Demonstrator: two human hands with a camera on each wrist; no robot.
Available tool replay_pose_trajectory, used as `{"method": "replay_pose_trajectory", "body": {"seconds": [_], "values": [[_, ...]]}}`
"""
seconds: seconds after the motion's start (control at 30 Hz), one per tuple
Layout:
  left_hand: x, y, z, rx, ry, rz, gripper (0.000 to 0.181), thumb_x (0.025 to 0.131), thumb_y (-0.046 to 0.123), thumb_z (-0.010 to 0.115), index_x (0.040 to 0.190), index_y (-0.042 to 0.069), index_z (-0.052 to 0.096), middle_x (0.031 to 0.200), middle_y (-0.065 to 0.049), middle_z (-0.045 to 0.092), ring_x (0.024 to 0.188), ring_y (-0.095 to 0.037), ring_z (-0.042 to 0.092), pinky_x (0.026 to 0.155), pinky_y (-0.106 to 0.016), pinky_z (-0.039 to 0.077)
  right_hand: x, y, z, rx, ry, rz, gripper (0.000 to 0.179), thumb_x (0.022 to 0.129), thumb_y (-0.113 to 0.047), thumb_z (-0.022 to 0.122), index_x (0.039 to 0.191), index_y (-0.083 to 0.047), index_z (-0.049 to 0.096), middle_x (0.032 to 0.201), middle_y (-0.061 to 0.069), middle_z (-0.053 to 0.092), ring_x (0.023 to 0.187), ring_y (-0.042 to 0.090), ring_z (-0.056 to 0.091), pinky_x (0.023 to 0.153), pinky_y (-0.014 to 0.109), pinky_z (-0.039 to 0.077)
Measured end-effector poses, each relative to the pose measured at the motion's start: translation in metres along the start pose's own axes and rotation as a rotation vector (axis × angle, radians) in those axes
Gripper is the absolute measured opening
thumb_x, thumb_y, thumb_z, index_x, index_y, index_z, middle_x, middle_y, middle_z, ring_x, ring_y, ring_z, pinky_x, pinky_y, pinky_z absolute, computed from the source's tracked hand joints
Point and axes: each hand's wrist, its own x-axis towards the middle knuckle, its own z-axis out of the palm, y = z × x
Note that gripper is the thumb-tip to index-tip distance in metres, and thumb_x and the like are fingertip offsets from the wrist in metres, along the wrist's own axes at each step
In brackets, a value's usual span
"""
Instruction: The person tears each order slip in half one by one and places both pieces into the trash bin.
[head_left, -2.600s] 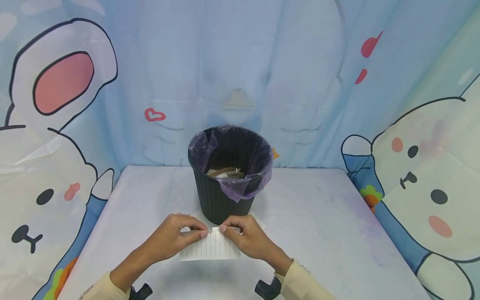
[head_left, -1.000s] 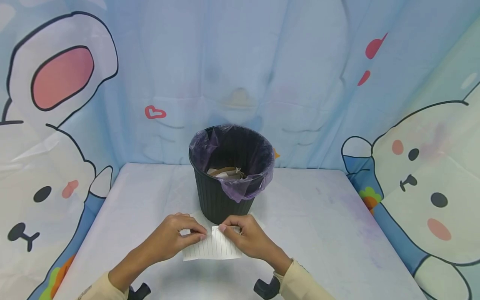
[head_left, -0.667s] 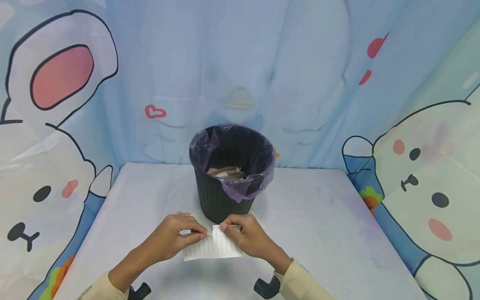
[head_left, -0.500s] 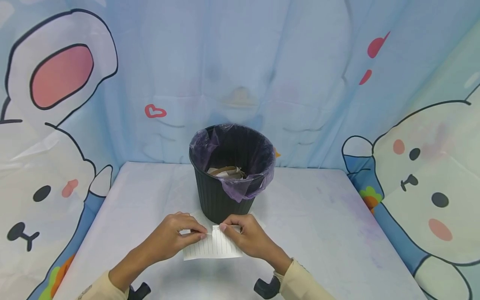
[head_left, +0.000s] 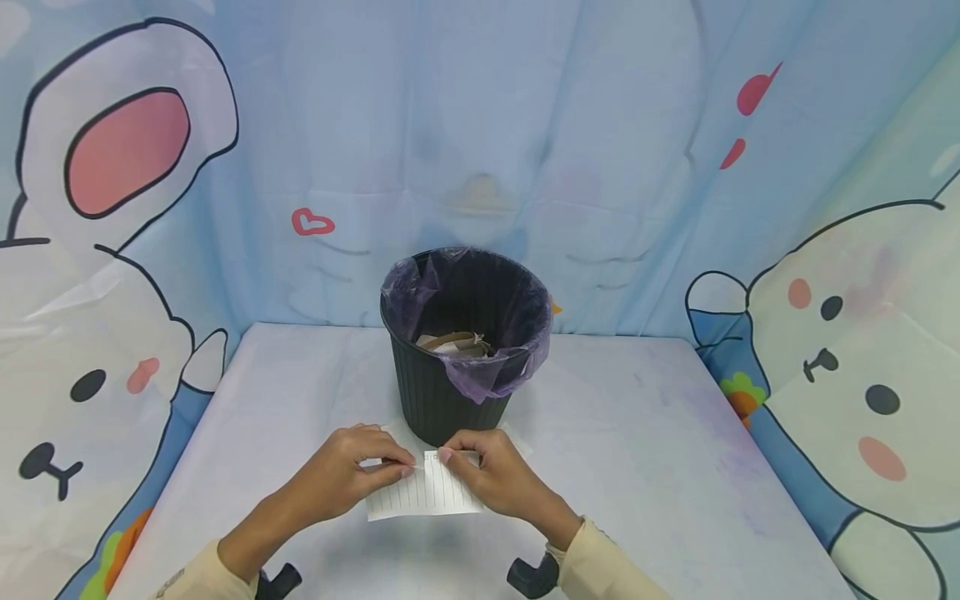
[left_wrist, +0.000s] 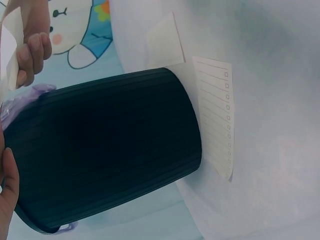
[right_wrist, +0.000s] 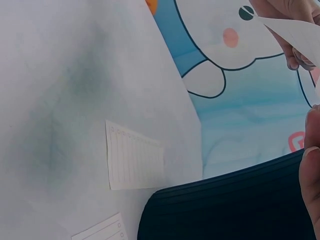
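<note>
In the head view a small white lined sheet of paper (head_left: 423,496) hangs between both hands, in front of the black bin (head_left: 442,400). My left hand (head_left: 360,468) pinches its upper left edge between thumb and fingers. My right hand (head_left: 498,475) pinches the upper right part, thumb on top. Between the fingertips the top edge has a step, its right portion standing higher than the left. The left wrist view catches the held paper (left_wrist: 12,50) edge-on, with the right hand (left_wrist: 34,55) behind it. Raised paper (right_wrist: 295,35) also shows beside the left hand in the right wrist view.
A purple bag (head_left: 491,375) lines the bin, with paper scraps (head_left: 457,343) inside. By the bin's base, a checkbox-lined slip (left_wrist: 216,115) and another paper piece (left_wrist: 165,42) lie on the white table (head_left: 637,467). A printed blue curtain (head_left: 480,125) stands behind.
Since the earliest frame, the step in the sheet's top edge has deepened and its lower left corner has shifted slightly right. Over the last second the hands stay nearly still.
</note>
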Motion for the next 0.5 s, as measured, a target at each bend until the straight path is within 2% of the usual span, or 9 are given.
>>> {"method": "replay_pose_trajectory", "body": {"seconds": [0.2, 0.43, 0.5], "values": [[-0.0009, -0.0010, 0.0005, 0.012, 0.011, 0.025, 0.008, 0.088, 0.015, 0.077, 0.095, 0.017, 0.080, 0.088, 0.008, 0.076, 0.082, 0.000, 0.068, 0.091, -0.039, 0.055, 0.0007, -0.0006, 0.0006, -0.019, 0.011, 0.009, 0.014, 0.098, -0.007, 0.063, 0.088, -0.003, 0.073, 0.083, 0.009, 0.074, 0.061, -0.001, 0.058, 0.052, 0.022, 0.053], [-0.0024, -0.0023, 0.0007, -0.002, 0.021, 0.054, 0.008, 0.088, 0.015, 0.077, 0.095, 0.016, 0.080, 0.088, 0.007, 0.076, 0.081, -0.002, 0.066, 0.076, -0.027, 0.055, 0.0005, 0.0014, 0.0017, -0.031, 0.011, 0.017, 0.014, 0.098, -0.007, 0.063, 0.088, -0.003, 0.073, 0.083, 0.009, 0.074, 0.062, -0.001, 0.058, 0.052, 0.022, 0.053], [-0.0025, -0.0023, 0.0005, -0.003, 0.024, 0.060, 0.007, 0.088, 0.015, 0.077, 0.095, 0.016, 0.080, 0.087, 0.007, 0.076, 0.081, -0.002, 0.067, 0.076, -0.027, 0.055, 0.0004, 0.0022, 0.0018, -0.036, 0.014, 0.019, 0.014, 0.097, -0.007, 0.063, 0.088, -0.003, 0.073, 0.083, 0.008, 0.074, 0.062, -0.001, 0.058, 0.053, 0.022, 0.053]]}}
